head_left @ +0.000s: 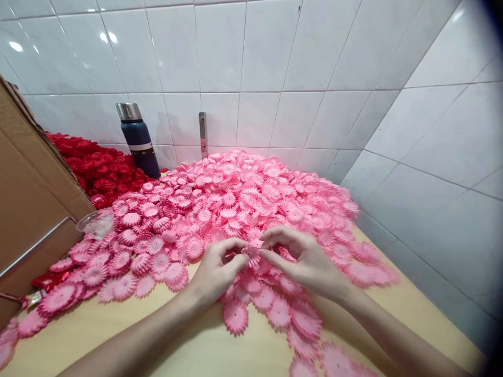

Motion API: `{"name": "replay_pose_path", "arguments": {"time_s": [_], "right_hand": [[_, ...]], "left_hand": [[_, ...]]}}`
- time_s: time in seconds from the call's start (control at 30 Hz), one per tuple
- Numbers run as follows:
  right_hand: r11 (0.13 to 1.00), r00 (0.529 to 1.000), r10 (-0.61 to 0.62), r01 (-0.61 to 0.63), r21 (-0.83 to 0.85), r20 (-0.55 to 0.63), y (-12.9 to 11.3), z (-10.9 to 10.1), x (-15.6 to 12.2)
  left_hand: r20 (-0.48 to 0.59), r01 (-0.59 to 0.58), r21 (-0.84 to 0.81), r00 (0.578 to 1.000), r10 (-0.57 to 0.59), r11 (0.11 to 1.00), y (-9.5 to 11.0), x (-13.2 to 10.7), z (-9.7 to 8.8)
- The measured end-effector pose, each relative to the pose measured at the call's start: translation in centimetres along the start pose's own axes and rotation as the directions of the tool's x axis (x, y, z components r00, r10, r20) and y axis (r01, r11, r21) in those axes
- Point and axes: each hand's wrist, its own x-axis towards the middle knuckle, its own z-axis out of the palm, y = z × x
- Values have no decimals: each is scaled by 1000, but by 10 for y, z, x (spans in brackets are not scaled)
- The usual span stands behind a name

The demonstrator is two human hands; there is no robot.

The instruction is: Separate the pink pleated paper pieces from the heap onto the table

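Note:
My left hand (222, 267) and my right hand (302, 256) meet in front of a large heap of pink scalloped fabric discs (236, 199). Between them is one small pink fabric disc (252, 255), pinched at its left edge by my left thumb and fingers. The thumb and fingertips of my right hand close on its right side. Whether several layers are in this grip I cannot make out. Below my hands, loose pink discs lie on the table, one with a small dark hole at its centre (236, 316).
A dark blue bottle (139, 141) with a silver cap stands behind the heap at left. Beside it is a pile of red discs (98, 167). A cardboard box (35, 178) and a clear plastic dish (95, 224) are at left. White tiled walls (259, 47) enclose the back and right.

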Motion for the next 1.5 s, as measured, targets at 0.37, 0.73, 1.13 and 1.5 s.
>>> {"name": "replay_pose_path", "arguments": {"time_s": [0.37, 0.73, 1.13, 1.5], "right_hand": [[994, 993, -88, 94, 63, -80, -1, 6, 0], [979, 981, -193, 195, -67, 29, -6, 8, 0], [975, 981, -195, 193, -108, -10, -6, 4, 2], [967, 989, -145, 139, -213, -13, -7, 10, 0]], "left_hand": [[-18, -27, 81, 999, 29, 996, -4, 3, 2], [-10, -38, 168, 999, 40, 985, -5, 1, 2], [100, -94, 113, 992, 83, 989, -4, 1, 2], [48, -134, 205, 991, 127, 970, 0, -1, 2]]}}
